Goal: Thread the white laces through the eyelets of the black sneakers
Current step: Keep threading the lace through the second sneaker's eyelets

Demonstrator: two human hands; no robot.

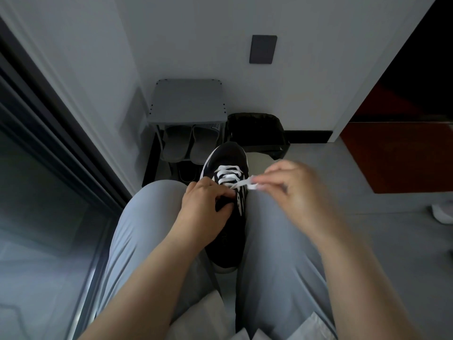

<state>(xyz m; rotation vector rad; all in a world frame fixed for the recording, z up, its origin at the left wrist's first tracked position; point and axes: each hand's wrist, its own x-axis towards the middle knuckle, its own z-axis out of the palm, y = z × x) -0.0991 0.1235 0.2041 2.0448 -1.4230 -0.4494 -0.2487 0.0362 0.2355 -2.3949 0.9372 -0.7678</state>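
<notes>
Black sneaker [229, 155] position: wedged between the person's knees, toe pointing away from the body. White lace [226, 173] status: about three crossings lie flat over the toe-end eyelets. The rows nearer the ankle appear unlaced, though the left hand [203, 200] covers part of them.

Left hand: fingers curled round the sneaker at the open upper rows, steadying it.

Right hand [291, 190]: thumb and fingers pinch the free lace end [248, 185], which runs straight out from the sneaker's right side. The hand is motion-blurred, so the exact grip cannot be resolved.

Progress judgement: roughly the lower half of this sneaker is laced and the upper eyelets remain. The other end of the lace is not visible. No second sneaker can be identified in view, so its state cannot be told.

Surroundings: a grey shoe rack [187, 101] holding grey slippers [188, 143] stands against the wall ahead, with a black bin [255, 128] just beside it.
</notes>
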